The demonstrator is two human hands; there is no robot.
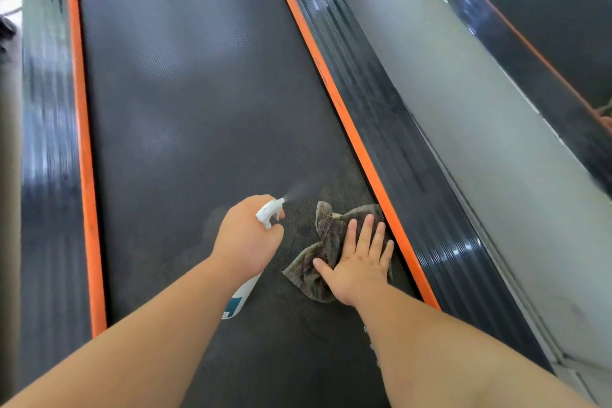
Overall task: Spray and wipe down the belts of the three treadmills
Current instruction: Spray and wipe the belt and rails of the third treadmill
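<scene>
Head view, left to right: the left hand (246, 235) is wrapped around a white spray bottle (243, 291), its nozzle (270, 213) throwing a fine mist toward the belt's (185, 109) right side. Just beside it, the right hand (359, 262) lies flat with fingers spread, pressing a crumpled brown cloth (323, 242) onto the belt near its right orange edge (351, 122). Best to mist lightly ahead of the cloth, then wipe in long overlapping strokes across to the left edge.
</scene>
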